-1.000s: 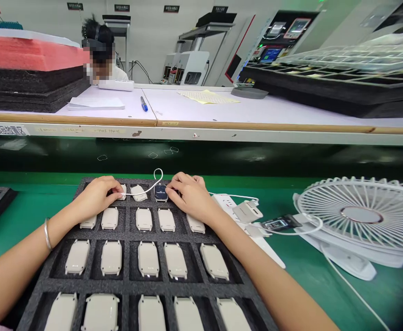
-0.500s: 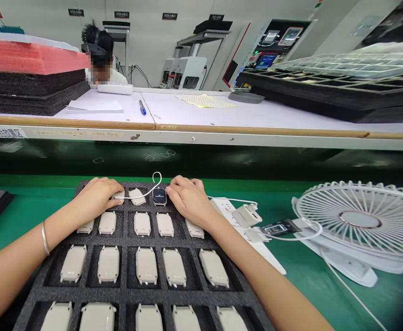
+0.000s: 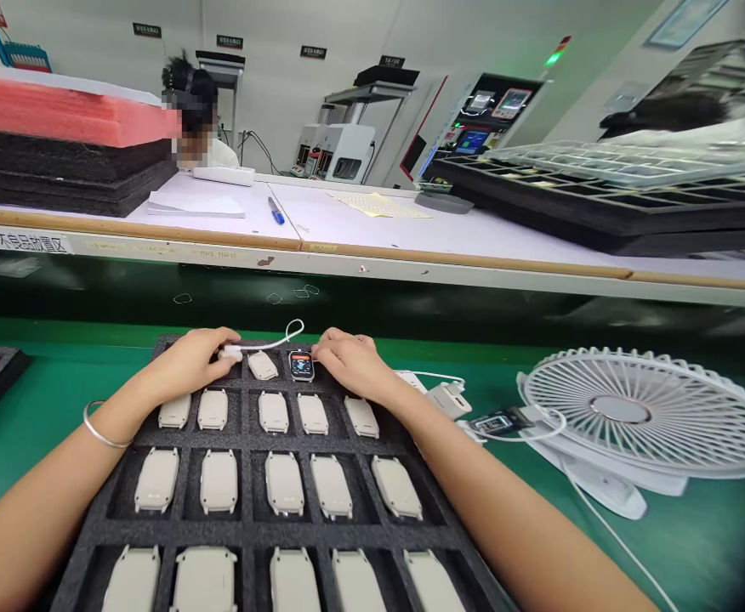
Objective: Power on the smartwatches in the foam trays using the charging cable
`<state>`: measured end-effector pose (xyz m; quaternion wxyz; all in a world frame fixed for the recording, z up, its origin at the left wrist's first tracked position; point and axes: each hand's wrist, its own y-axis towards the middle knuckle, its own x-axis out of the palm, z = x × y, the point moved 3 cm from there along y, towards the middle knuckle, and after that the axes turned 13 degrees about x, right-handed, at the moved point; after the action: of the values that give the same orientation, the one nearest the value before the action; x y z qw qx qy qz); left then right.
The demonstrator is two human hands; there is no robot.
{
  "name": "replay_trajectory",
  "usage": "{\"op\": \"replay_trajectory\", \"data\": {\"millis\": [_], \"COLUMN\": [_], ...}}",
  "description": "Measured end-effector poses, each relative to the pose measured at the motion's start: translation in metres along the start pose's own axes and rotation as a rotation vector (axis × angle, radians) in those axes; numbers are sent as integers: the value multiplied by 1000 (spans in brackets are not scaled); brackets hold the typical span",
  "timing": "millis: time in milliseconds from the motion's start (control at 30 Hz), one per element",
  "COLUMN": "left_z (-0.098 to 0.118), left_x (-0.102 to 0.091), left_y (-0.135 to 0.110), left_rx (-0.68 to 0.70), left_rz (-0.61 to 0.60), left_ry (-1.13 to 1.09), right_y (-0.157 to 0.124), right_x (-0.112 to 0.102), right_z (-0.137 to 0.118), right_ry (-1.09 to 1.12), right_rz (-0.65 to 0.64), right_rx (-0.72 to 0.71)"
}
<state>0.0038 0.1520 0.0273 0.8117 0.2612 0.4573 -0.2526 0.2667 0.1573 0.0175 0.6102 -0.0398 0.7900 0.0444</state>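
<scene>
A black foam tray (image 3: 245,531) on the green bench holds several white watch bodies lying face down. In its far row one watch (image 3: 301,365) lies face up with its screen lit. My right hand (image 3: 350,362) rests beside that watch, fingers curled, fingertips touching its right edge. My left hand (image 3: 190,364) is closed on the white plug end of a thin white cable (image 3: 274,342), which loops across the far row toward the lit watch. A bangle is on my left wrist.
A white desk fan (image 3: 634,416) lies flat at the right, with a power strip, adapters and cables (image 3: 468,408) between it and the tray. Behind runs a raised white shelf (image 3: 411,229) with foam stacks, trays and a pen. A person sits at the far left.
The face-up watch's screen has lit up with colour. My left hand has lifted the cable plug slightly. The camera has shifted a little to the right.
</scene>
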Motion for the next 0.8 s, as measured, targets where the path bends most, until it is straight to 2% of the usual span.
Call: {"op": "replay_trajectory", "data": {"millis": [100,233,300,433,500,567,633,700,800], "left_z": [-14,-18,-17,-17,-18,-19,-19,-20,-21], "left_x": [1,5,7,10,11,12,13,12,11], "left_y": [1,3,4,5,6,7,7,7,6], "left_rx": [-16,29,52,68,85,97,107,116,113], "left_rz": [76,19,1,24,38,26,11,18,44], "left_ry": [-177,-216,-177,-70,-22,7,15,5,-17], "right_y": [5,6,3,-5,-9,-11,-12,-11,-10], "right_x": [-6,-7,-5,-9,-14,-18,-18,-10,8], "right_z": [5,0,-7,-18,-19,-17,-16,-19,-29], "right_ry": [-19,-83,-159,-336,-328,-227,-44,108,108], "right_rz": [-103,-75,13,301,415,483,451,312,137], "right_rx": [-81,-76,-55,-54,-63,-72,-135,-263,-392]}}
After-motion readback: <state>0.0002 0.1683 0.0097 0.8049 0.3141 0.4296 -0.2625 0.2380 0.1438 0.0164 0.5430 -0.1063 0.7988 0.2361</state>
